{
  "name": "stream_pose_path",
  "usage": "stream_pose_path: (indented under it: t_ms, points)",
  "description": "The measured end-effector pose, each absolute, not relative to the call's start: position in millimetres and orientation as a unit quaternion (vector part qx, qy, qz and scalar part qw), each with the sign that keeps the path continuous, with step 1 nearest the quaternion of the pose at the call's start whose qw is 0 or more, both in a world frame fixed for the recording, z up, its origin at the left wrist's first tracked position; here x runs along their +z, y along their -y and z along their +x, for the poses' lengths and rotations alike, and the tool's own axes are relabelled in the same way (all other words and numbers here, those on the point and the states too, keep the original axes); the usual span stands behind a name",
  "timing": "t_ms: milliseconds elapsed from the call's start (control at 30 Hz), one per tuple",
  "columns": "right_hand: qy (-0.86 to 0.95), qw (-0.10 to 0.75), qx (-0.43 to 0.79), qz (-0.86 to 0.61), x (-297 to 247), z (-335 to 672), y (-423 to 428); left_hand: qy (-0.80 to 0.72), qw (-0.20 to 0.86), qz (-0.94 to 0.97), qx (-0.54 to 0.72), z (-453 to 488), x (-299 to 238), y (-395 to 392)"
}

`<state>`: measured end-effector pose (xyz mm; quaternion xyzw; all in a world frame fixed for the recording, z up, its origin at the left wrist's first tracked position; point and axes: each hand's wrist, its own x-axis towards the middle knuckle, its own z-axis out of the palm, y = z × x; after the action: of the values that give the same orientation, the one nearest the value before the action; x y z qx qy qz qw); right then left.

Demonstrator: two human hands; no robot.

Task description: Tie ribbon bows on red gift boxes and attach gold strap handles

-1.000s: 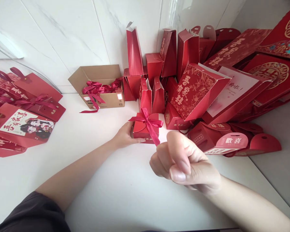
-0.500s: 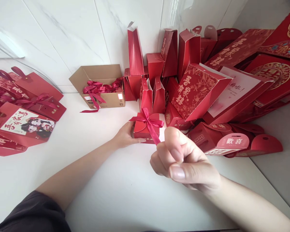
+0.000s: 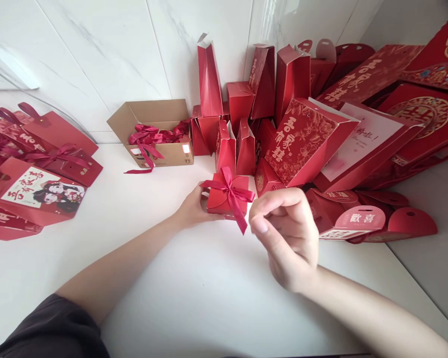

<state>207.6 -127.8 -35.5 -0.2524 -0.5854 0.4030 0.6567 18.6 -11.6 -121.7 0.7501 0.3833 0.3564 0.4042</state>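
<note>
A small red gift box (image 3: pixel 221 198) tied with a dark red ribbon bow (image 3: pixel 229 189) sits on the white table (image 3: pixel 194 288). My left hand (image 3: pixel 191 209) grips its left side, thumb on top and fingers under the front edge, tipping it slightly. My right hand (image 3: pixel 287 233) hovers just right of the box with fingers loosely curled and apart, holding nothing. The loose ribbon tail (image 3: pixel 241 223) hangs free just left of my right fingertips.
A cardboard box (image 3: pixel 155 129) full of red ribbons stands at the back. Several red paper boxes and bags (image 3: pixel 302 134) are heaped against the tiled wall at the right. More red ribbon-tied bags (image 3: pixel 41 164) lie at the left. The table edge runs along the right.
My right hand let go of the ribbon tail it was pinching and uncurled. The left hand has tipped the box up slightly.
</note>
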Motion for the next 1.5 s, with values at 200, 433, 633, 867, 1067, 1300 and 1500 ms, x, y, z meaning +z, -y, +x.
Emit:
stream_pose_path:
  t_ms: [200,433,633,867,1067,1300,1500]
  points:
    - [0.526,0.752,0.213,-0.336,-76,206,85,-0.388,0.316,0.796,0.342,9,-133,3]
    - [0.524,0.682,0.197,-0.471,-100,215,62,-0.4,0.327,0.793,0.324,9,-127,4]
    - [0.527,0.667,0.264,-0.457,-95,216,65,-0.319,0.51,0.707,0.371,-2,-126,-2]
    - [0.428,0.656,0.444,-0.435,-105,212,60,-0.411,0.415,0.613,0.532,-3,-137,-14]
    - [0.347,0.618,0.529,-0.466,-123,207,54,-0.303,0.309,0.751,0.499,4,-130,15]
    - [0.314,0.624,0.584,-0.414,-126,208,47,-0.354,0.312,0.77,0.428,8,-131,22]
    - [0.422,0.608,0.563,-0.366,-107,208,59,-0.318,-0.014,0.816,0.483,7,-131,7]
